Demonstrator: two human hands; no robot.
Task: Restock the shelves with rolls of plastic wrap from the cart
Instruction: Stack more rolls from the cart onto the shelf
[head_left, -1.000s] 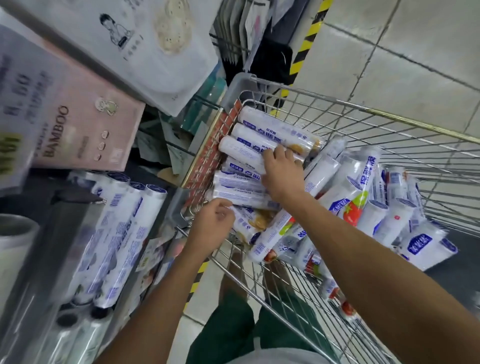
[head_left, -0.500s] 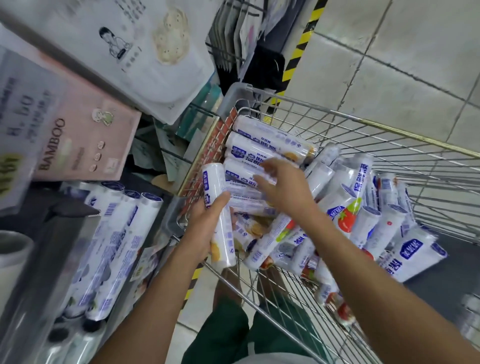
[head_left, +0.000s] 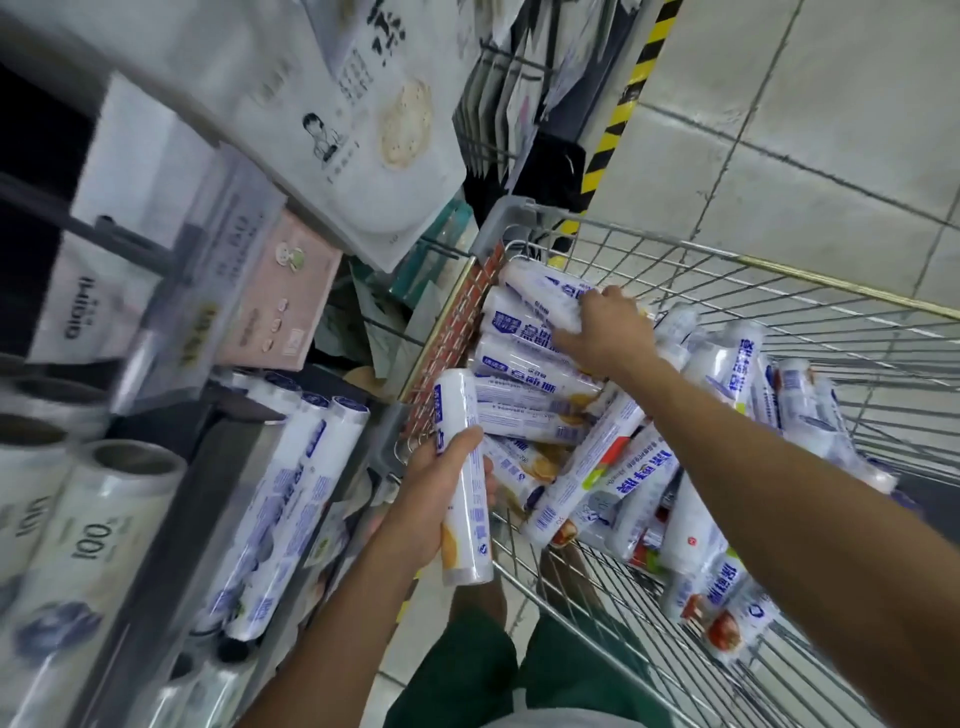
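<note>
Cart (head_left: 831, 283), right of frame: smooth bright metal wire with a brass-toned top rail. Held roll (head_left: 464, 483), centre, and top roll (head_left: 540, 291), upper centre: printed white wrapper under glossy clear plastic film, crinkled at the ends. Shelf (head_left: 208, 493), lower left: grey metal, dull sheen. Pink carton (head_left: 280, 296): matt card. Floor (head_left: 805, 130), upper right: smooth pale tile. Shorts (head_left: 467, 675), bottom: green cloth.

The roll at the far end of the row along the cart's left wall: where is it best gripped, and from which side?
Probably round its middle, from above. The far roll lies flat, long side bare upward, one end by the cart wall, a neighbour roll alongside. The right hand's fingers curl over it there; the left hand holds an upright roll.
</note>
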